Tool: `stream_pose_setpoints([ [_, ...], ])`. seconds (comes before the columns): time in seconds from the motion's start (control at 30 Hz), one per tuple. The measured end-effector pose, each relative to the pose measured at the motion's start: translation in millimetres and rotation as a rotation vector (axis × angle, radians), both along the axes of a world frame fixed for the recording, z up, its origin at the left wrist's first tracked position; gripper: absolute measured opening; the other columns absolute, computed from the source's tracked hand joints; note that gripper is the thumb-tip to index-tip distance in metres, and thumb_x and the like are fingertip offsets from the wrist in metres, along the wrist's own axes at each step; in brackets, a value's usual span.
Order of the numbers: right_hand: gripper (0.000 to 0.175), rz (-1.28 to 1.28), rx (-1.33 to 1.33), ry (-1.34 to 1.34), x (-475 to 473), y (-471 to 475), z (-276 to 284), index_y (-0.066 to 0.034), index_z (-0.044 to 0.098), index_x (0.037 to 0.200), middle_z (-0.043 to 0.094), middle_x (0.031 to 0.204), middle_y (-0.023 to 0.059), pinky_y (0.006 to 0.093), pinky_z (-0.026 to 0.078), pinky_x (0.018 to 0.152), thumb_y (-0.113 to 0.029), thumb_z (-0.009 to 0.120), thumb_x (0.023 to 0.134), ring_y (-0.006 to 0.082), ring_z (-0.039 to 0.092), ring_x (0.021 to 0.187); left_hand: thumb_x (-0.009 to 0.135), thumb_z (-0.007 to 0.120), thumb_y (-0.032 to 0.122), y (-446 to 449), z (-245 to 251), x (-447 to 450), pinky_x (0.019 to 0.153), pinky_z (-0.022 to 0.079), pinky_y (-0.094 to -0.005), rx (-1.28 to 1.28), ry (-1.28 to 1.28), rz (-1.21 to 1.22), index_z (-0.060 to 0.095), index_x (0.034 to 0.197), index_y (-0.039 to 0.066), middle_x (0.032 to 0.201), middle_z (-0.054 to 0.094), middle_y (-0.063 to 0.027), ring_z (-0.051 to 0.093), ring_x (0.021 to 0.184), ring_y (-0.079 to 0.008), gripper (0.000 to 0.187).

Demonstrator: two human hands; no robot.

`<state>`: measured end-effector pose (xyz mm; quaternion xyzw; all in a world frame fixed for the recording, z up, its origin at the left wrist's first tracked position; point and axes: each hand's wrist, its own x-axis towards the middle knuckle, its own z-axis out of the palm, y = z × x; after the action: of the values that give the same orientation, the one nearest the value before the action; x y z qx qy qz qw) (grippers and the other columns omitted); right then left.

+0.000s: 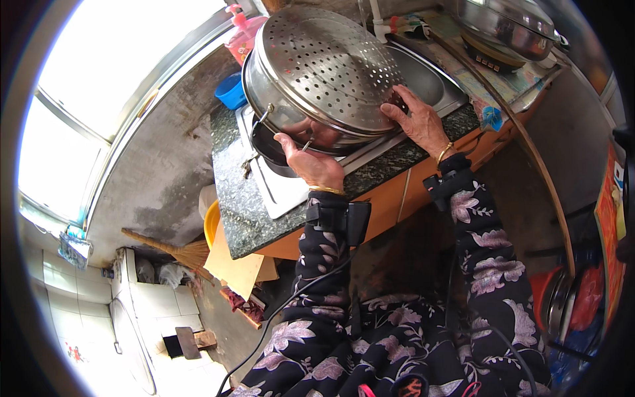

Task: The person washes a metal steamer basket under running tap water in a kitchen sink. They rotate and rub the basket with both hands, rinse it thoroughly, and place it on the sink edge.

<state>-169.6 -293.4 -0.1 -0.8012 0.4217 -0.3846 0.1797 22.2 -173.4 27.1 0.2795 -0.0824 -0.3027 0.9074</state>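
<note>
A large stainless-steel steamer pot [317, 74] leans tilted over the sink, its perforated round face turned up toward me. My left hand [315, 168] grips its lower left side, the thumb by a wire handle [269, 110] and the fingers mostly hidden. My right hand [419, 121] holds the right edge, with thumb and fingertips on the perforated metal. Under the pot's left side, a dark round vessel [263, 141] is partly covered. The steel sink [421, 79] shows a basin behind the pot and a drainboard [283, 193] in front.
A pink pump bottle [243, 37] and a blue plastic bowl [230, 92] stand by the wall. The granite counter [233, 198] ends at left. A long wooden stick [526, 134] slants at right, below a lidded steel pot [506, 25]. A straw broom [183, 250] lies at left.
</note>
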Motion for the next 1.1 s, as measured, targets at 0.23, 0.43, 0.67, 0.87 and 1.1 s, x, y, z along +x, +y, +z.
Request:
stream_pose_setpoints([
  [0.23,0.079,0.008,-0.022,0.017,1,-3,-1,-0.0042,0.056,0.143,0.053,0.149,0.0205,0.0424,0.044,0.11,-0.069,0.05,0.097,0.0376,0.053,0.135,0.112,0.037,0.045,-2,5,-4,0.094,0.052,-0.0375,-0.04,0.054,0.028,0.063,0.109,0.007,0.106,0.065,-0.0064,0.06,0.096,-0.0195,0.046],
  [0.43,0.095,0.167,-0.235,-0.053,59,43,28,0.0048,0.038,0.152,0.034,0.157,0.0329,0.0468,0.03,0.121,-0.073,0.04,0.098,0.043,0.035,0.147,0.11,0.041,0.046,-1,0,-4,0.1,0.049,-0.0386,-0.01,0.027,0.009,0.061,0.114,0.005,0.109,0.065,-0.0074,0.061,0.102,-0.0213,0.046],
  [0.67,0.073,0.34,-0.479,-0.056,65,47,37,-0.0123,0.04,0.156,0.036,0.159,0.0242,0.0492,0.028,0.12,-0.062,0.044,0.102,0.0374,0.036,0.148,0.109,0.042,0.051,-8,-11,3,0.097,0.048,-0.034,-0.021,0.097,-0.023,0.059,0.121,0.002,0.116,0.063,-0.0095,0.06,0.103,-0.0197,0.053],
  [0.87,0.081,0.272,-0.011,-0.135,62,25,48,-0.0107,0.042,0.155,0.038,0.157,0.0272,0.0474,0.028,0.121,-0.069,0.044,0.099,0.0425,0.037,0.146,0.106,0.048,0.055,-4,-6,-2,0.111,0.041,-0.0348,-0.002,0.133,-0.063,0.046,0.146,-0.001,0.141,0.054,-0.012,0.054,0.125,-0.0217,0.069],
  [1.1,0.079,0.416,-0.473,-0.112,94,44,65,-0.0131,0.04,0.157,0.038,0.158,0.0244,0.0495,0.029,0.119,-0.065,0.049,0.099,0.0403,0.036,0.147,0.107,0.045,0.054,-5,-6,-5,0.101,0.046,-0.0326,-0.012,0.107,-0.006,0.057,0.132,0.003,0.122,0.063,-0.0068,0.058,0.11,-0.0168,0.058],
])
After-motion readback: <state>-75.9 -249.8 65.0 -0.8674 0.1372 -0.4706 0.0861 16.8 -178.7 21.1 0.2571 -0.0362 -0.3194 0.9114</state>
